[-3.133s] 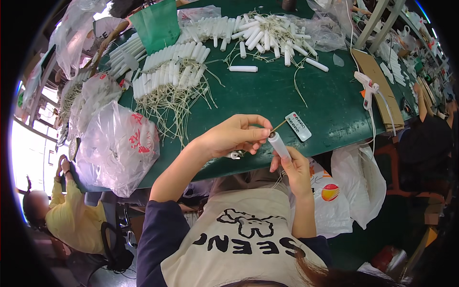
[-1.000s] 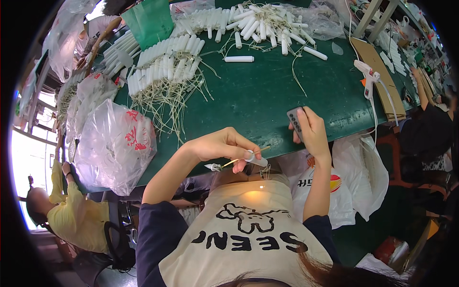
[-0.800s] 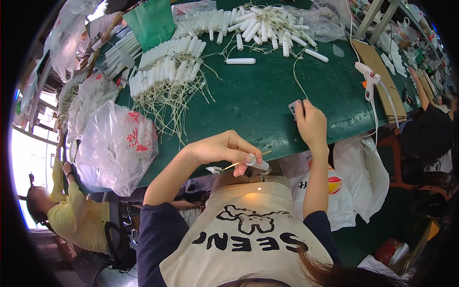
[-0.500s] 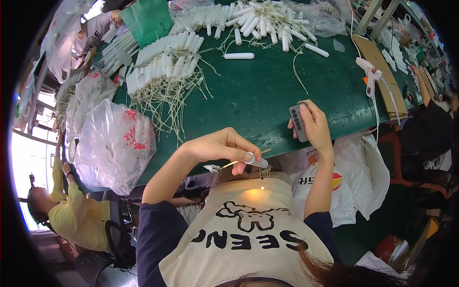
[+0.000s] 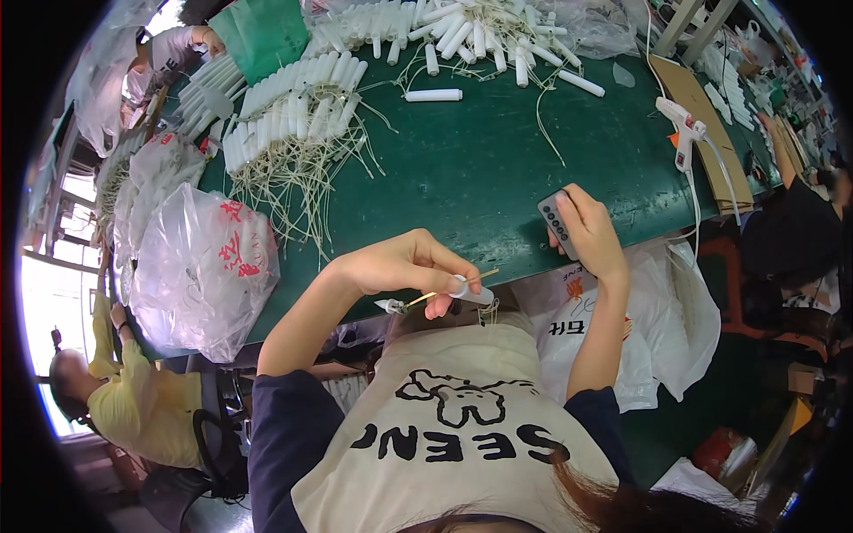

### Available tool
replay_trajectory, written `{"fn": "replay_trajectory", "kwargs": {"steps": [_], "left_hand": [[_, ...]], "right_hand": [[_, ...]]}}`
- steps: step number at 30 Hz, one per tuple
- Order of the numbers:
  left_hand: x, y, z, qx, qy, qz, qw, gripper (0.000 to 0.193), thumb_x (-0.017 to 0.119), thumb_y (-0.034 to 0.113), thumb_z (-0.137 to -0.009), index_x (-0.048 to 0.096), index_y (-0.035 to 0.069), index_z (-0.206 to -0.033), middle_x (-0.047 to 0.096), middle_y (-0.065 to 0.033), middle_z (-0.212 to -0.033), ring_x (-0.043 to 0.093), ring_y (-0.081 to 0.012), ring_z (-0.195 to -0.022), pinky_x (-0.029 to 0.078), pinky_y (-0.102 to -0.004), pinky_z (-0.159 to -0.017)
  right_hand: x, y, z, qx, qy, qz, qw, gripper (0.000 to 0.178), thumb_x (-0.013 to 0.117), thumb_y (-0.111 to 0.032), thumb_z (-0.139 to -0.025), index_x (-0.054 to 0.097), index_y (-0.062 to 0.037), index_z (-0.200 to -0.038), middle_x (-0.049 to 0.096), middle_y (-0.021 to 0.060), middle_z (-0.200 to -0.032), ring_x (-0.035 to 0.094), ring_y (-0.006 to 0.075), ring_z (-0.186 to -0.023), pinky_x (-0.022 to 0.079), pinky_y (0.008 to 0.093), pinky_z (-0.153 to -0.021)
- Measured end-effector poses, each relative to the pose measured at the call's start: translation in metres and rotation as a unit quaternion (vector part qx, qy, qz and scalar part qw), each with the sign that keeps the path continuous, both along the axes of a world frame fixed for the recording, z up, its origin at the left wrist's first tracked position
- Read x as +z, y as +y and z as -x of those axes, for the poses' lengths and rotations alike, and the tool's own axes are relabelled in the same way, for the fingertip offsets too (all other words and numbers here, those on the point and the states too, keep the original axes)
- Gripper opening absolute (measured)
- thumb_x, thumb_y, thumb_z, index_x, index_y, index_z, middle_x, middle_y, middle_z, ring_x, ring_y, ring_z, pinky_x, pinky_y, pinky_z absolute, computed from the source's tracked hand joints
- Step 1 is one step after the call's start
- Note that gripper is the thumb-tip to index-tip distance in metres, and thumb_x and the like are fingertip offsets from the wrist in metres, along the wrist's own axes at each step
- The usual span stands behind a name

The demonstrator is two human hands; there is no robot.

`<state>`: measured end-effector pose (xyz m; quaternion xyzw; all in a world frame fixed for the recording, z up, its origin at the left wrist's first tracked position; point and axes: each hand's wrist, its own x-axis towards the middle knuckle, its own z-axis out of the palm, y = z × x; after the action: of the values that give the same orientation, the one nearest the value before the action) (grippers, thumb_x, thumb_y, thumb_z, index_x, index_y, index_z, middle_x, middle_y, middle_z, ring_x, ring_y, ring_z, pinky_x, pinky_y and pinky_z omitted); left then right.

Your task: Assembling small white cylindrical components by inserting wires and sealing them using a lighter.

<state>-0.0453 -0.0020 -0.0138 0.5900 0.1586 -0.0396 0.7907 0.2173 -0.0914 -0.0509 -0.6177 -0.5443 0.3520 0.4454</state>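
Left hand (image 5: 413, 266) is pinching a white tube (image 5: 475, 291) and a thin stick (image 5: 423, 299), right hand (image 5: 591, 235) is gripping a grey remote (image 5: 556, 222) over the green table (image 5: 444, 186)! Farther back, white tubes (image 5: 284, 124) are lying in rows, cords (image 5: 289, 200) trailing, and a glue gun (image 5: 682, 124) is resting beside brown cardboard (image 5: 708, 147).

A: What's happened to the flat grey remote control (image 5: 554, 222) with dark round buttons?
B: Three seconds ago it lay on the green worktop (image 5: 444, 169); now the right hand's grip (image 5: 593, 233) has it.
A: Wasn't that hand busy with the slim white cylindrical tube (image 5: 478, 291)?
B: Yes, but the left hand's grip (image 5: 425, 268) has taken it over, together with the thin yellowish stick (image 5: 421, 299), which crosses it slantwise.
A: And the light?
B: The warm glow on the cream shirt front (image 5: 484, 345) has vanished since half a second ago.
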Motion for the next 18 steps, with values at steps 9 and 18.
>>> {"fn": "replay_trajectory", "kwargs": {"steps": [9,18], "left_hand": [[0.002,0.002,0.001,0.004,0.003,-0.012,1.000,0.025,0.060,0.011,-0.083,0.065,-0.006,-0.101,0.062,-0.0081,-0.064,0.059,-0.0125,-0.056,0.042,-0.0230,-0.055],[-0.001,0.001,0.002,0.027,0.003,0.004,1.000,0.024,0.061,0.010,-0.083,0.066,-0.006,-0.100,0.062,-0.0080,-0.066,0.060,-0.0133,-0.055,0.043,-0.0232,-0.054]], "right_hand": [[-0.030,0.036,-0.002,-0.163,-0.257,-0.080,0.949,0.027,0.050,-0.026,-0.094,0.053,-0.0021,-0.082,0.060,0.0120,-0.061,0.058,0.0245,-0.050,0.044,0.0352,-0.048],[-0.047,0.045,-0.006,-0.287,-0.437,-0.101,0.847,0.026,0.062,-0.032,-0.083,0.057,-0.0057,-0.084,0.059,0.0091,-0.082,0.059,0.0273,-0.079,0.048,0.0395,-0.060]]}}
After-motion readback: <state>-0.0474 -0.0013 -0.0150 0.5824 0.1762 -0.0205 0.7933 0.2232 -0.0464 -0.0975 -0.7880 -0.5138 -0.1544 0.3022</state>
